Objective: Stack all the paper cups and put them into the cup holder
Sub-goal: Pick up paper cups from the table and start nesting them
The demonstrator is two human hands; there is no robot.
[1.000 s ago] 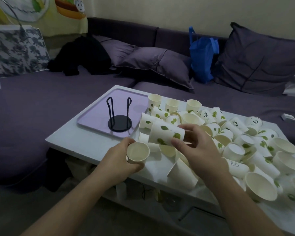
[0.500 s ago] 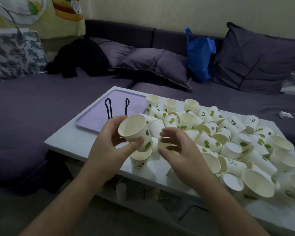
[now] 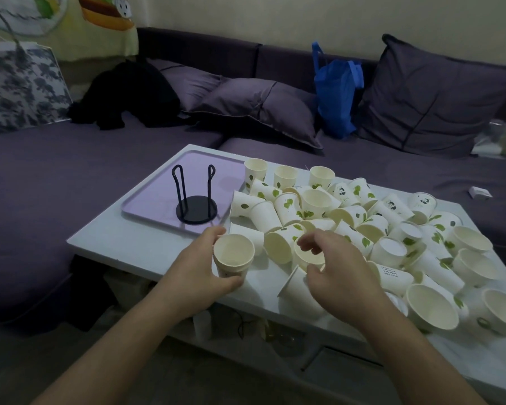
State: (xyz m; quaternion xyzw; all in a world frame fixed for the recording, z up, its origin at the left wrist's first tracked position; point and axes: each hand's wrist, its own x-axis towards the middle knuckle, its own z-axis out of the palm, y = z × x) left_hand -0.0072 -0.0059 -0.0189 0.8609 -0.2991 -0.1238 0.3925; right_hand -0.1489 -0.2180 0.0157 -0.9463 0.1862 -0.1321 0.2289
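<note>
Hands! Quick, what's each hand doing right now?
Left hand: grips an upright paper cup at the table's near edge.
Right hand: fingers curled over a cup lying in the pile; whether it grips that cup cannot be told.

Your two forearms enter from the 6 o'clock edge, both bare all the way to where they leave view: no sleeves, cuffs or gloves show on either. Your left hand point(image 3: 200, 273) sits toward 7 o'clock of centre, your right hand point(image 3: 338, 276) toward 5 o'clock. No watch, ring, bracelet or strap shows on the wrists or the visible fingers. The dim light leaves nails and finer detail too soft to tell.
</note>
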